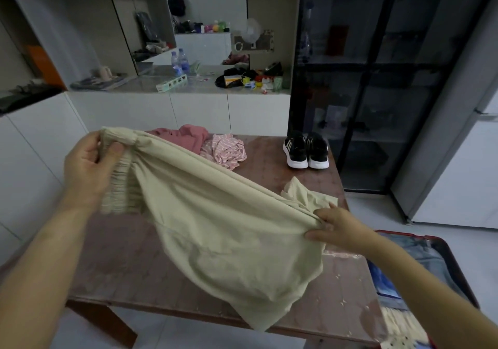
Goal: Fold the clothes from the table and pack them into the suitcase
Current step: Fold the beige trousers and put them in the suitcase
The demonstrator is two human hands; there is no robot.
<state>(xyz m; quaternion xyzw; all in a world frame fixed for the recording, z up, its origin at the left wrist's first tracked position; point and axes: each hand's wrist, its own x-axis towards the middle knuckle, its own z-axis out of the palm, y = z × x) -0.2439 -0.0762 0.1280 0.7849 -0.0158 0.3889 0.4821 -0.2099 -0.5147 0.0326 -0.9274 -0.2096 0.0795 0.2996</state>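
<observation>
Evidently to stretch it for folding, the left hand (89,165) and right hand (336,224) each clamp an end of the beige garment (223,227), mid-frame above the surface (121,262). The suitcase (455,268) lies open at lower right.

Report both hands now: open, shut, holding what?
Left hand: grips the gathered elastic end of the beige fabric garment.
Right hand: pinches the same garment's opposite bunched edge.

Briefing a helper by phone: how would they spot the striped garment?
On the brown table, look far, left of the black sneakers. Of two crumpled pink heaps there, the striped garment is the right one: white stripes, unlike the plain pink garment.
</observation>
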